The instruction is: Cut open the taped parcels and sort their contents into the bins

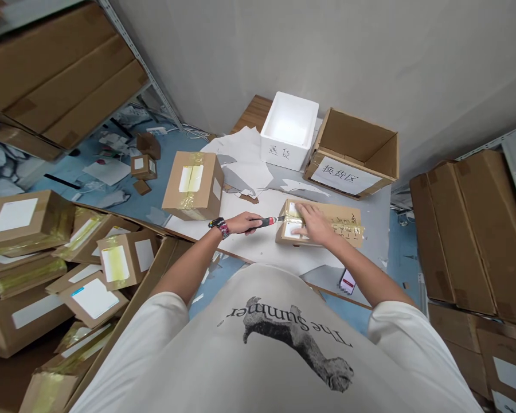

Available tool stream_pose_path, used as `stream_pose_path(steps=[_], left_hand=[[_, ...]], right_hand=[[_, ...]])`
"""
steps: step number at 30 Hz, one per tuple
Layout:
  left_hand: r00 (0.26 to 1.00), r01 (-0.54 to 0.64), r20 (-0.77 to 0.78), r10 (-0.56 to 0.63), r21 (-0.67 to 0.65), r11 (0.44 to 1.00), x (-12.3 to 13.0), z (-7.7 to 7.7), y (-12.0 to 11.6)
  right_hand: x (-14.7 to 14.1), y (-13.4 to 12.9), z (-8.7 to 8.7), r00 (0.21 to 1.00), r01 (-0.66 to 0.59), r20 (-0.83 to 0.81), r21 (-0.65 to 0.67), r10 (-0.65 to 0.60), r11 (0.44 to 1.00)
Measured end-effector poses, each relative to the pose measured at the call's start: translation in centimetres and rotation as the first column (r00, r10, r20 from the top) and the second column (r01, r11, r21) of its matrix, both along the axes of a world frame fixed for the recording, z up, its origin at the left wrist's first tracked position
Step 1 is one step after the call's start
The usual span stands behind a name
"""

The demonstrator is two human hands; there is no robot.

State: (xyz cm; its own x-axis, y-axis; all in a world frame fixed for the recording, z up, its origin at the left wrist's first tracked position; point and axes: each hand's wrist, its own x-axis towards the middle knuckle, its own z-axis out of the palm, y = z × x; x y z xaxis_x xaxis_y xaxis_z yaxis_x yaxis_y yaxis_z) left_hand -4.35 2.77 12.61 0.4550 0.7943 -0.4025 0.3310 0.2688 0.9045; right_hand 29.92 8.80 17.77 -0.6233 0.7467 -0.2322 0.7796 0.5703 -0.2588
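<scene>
My left hand is wrapped round a red and black utility knife. The knife's tip points right and meets the taped left end of a small cardboard box, where I cannot tell whether it has cut in. My right hand lies on top of that box with its fingers spread, partly covering the white label and clear yellowish tape. Handwriting marks the box's right part. Left of the knife, a larger taped cardboard box stands on the white-topped table.
Behind the small box are a white foam box and an open cardboard carton, both with handwritten characters. A phone lies at the table's front edge. Several parcels fill a large carton at left. Shelves with cartons flank both sides.
</scene>
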Motion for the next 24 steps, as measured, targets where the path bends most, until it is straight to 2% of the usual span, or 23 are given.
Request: stream_pose_path(steps=[2,4,7,9,10,11,14,16,20,24], left_hand=[[0.996,-0.086,0.015,0.087,-0.055,0.995,-1.1,-0.4,-1.1],[0.962,-0.268,0.026,0.271,-0.080,0.960,-2.0,-1.2,-1.9],[0.841,-0.536,0.055,0.538,-0.047,0.843,-2.1,-2.5,-2.3],[0.776,-0.627,0.077,0.626,-0.014,0.779,-1.6,-3.1,-2.1],[0.761,-0.645,0.086,0.643,0.003,0.764,-1.2,-3.3,-2.0],[0.761,-0.647,0.090,0.643,0.021,0.762,-0.8,-3.3,-1.8],[0.817,-0.576,0.060,0.573,0.131,0.807,0.3,-2.9,-1.6],[0.856,-0.500,0.004,0.517,0.262,0.826,0.7,-2.2,-1.8],[0.885,-0.314,-0.154,0.439,0.498,0.808,0.8,-0.6,-2.6],[0.898,-0.104,-0.302,0.321,0.562,0.821,0.5,0.1,-3.3]], right_hand=[[1.2,-0.2,-1.0,0.999,0.030,-0.030,0.008,-0.030,1.000],[1.7,-0.4,-2.1,0.996,0.080,-0.039,0.010,-0.080,0.997],[1.4,0.0,-3.2,0.988,0.148,-0.051,-0.006,-0.148,0.989],[0.9,0.9,-3.6,0.982,0.181,-0.037,-0.043,-0.183,0.982],[0.7,1.4,-3.7,0.980,0.193,-0.022,-0.067,-0.195,0.979],[0.5,2.0,-3.7,0.979,0.202,-0.006,-0.089,-0.203,0.975],[0.2,3.3,-3.7,0.979,0.203,0.021,-0.117,-0.202,0.972],[0.2,3.4,-3.7,0.981,0.191,0.009,-0.077,-0.191,0.978],[0.3,2.3,-4.0,0.986,0.163,-0.028,0.082,-0.161,0.983],[0.3,1.9,-4.2,0.991,0.130,-0.016,0.101,-0.129,0.986]])
